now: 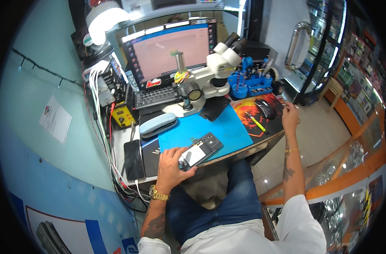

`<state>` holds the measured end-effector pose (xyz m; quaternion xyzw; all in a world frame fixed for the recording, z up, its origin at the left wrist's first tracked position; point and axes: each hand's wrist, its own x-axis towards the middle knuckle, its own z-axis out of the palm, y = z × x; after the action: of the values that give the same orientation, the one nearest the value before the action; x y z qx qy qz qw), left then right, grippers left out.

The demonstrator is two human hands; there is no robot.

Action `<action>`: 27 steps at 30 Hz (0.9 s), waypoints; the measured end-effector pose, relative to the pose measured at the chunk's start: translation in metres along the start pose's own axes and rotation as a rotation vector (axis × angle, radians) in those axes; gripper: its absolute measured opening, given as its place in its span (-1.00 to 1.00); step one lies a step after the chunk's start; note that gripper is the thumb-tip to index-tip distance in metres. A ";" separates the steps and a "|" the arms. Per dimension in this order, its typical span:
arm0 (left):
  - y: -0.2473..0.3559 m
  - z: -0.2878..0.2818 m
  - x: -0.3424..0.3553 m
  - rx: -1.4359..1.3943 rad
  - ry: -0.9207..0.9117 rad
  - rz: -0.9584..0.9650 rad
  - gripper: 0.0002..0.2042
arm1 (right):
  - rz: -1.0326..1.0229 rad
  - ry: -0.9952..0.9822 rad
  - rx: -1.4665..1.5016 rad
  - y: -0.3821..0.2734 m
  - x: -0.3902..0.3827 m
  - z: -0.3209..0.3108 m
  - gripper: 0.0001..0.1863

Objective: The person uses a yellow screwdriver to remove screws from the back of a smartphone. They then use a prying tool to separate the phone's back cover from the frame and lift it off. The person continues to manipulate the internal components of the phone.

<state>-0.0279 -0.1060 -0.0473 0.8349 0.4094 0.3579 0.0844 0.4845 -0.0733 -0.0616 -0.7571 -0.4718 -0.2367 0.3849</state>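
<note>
My left hand point(172, 167), with a gold watch point(159, 194) on its wrist, grips one end of a smartphone point(201, 151) with its back cover off. The phone's white battery and dark inner parts face up, over the front edge of a blue repair mat point(191, 129). My right hand point(290, 115) is at the desk's right edge, beside a black computer mouse point(265, 109). Its fingers are closed together, and whatever they may hold is too small to make out. A yellow-green pen-shaped tool point(256, 122) lies on the red-and-black mouse pad point(244, 106) nearby.
A microscope point(220, 70) stands behind the mat, before a laptop point(169, 55). Around the mat are a grey-blue case point(158, 125), a dark flat panel point(214, 109) and a blue tool organizer point(256, 80). Another phone point(134, 160) lies left, beside loose cables point(105, 146).
</note>
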 end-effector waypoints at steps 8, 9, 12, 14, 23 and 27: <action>0.005 0.017 0.005 0.058 -0.019 -0.012 -0.39 | -0.469 -0.613 0.674 -0.219 -0.118 -0.067 -0.60; 0.004 0.018 0.004 0.041 -0.008 -0.025 -0.40 | -0.558 -0.588 0.655 -0.229 -0.128 -0.063 -0.61; 0.005 0.018 0.006 0.034 0.000 -0.048 -0.40 | -0.645 -0.634 0.588 -0.246 -0.129 -0.054 -0.64; 0.006 0.019 0.006 0.043 0.001 -0.061 -0.39 | -0.635 -0.624 0.581 -0.246 -0.131 -0.042 -0.68; 0.007 0.018 0.007 0.086 -0.013 -0.067 -0.36 | -0.667 -0.603 0.401 -0.250 -0.127 -0.036 -0.66; 0.005 0.020 0.007 0.087 -0.019 -0.071 -0.37 | -0.648 -0.634 0.405 -0.252 -0.129 -0.034 -0.65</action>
<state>-0.0086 -0.1016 -0.0559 0.8262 0.4531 0.3286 0.0642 0.2018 -0.1047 -0.0440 -0.5161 -0.8133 -0.0060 0.2686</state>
